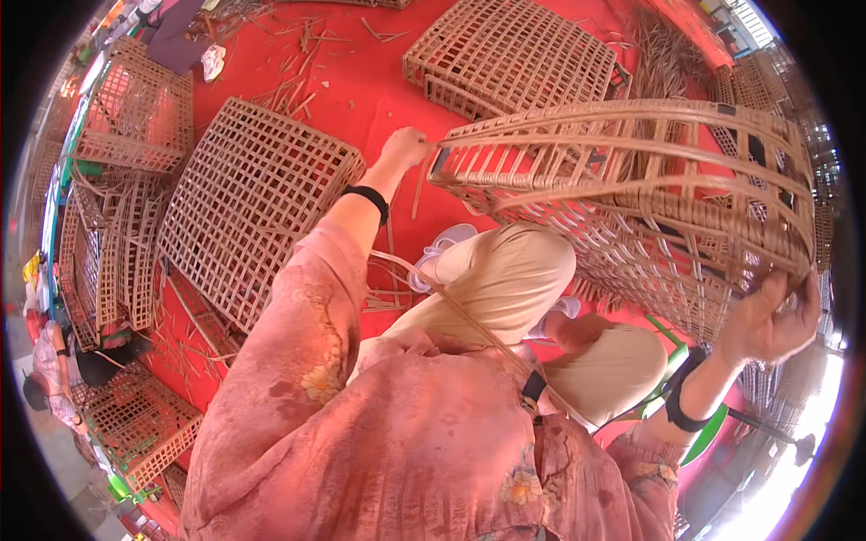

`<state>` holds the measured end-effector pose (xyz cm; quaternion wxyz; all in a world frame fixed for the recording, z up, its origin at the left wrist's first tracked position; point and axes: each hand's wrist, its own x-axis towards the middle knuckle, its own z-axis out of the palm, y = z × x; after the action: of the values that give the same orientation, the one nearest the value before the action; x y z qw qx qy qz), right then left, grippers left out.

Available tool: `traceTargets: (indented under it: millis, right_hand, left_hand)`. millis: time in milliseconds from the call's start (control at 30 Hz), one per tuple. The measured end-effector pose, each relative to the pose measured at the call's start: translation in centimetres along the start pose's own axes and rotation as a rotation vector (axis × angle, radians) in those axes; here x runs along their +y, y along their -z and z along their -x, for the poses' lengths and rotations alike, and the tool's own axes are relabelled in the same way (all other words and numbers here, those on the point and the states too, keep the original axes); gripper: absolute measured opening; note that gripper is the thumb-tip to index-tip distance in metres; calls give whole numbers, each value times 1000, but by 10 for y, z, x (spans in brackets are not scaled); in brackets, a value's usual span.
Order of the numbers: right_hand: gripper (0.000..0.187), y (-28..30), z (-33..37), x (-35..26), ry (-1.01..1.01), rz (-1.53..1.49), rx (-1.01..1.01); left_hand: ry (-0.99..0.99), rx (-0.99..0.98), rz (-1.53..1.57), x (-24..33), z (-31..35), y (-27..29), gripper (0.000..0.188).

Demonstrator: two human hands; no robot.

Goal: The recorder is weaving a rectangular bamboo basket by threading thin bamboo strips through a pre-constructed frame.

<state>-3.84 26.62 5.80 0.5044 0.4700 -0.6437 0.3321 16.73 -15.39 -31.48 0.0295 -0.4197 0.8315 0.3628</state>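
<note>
A large openwork woven basket (649,203) of brown cane stands tilted in front of me to the right, with long flat cane strips (622,142) running along its upper side. My left hand (406,146) is closed in a fist at the basket's left corner, pinching the end of a cane strip. At the right end, the fingers of my right hand (767,326) curl around the basket's near corner; what lies under the fingertips is partly hidden. Another long strip (469,316) crosses my lap. Both wrists wear black bands.
Woven lattice panels or baskets lie on the red floor cover, one at the left (257,212) and one at the far side (514,54). More baskets (135,108) stack along the left. Loose cane scraps (293,81) are scattered about. Another person (50,370) is at the far left.
</note>
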Motion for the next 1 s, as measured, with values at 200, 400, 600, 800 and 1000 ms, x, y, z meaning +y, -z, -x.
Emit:
traceTargets:
  millis: [200,400,600,800,1000]
  right_hand:
    - [43,35,-9,19,192,109,-4]
    - [39,-28,-16,-56,3,-61,-111]
    - [25,-120,-10,-112,41,-189,-191]
    - [24,-223,30,-219,-14,-295,-447]
    - [24,-222,37,-259,-65,-320,-622]
  left_hand:
    - [228,9,-128,7,-40,-48,54]
    - [65,184,13,-128,-75,-82,43]
    - [181,587,349,-89,-52,-32,57]
    - [152,528,744,-75,40,54,44]
    - [-110,55,573,30,195,90,24]
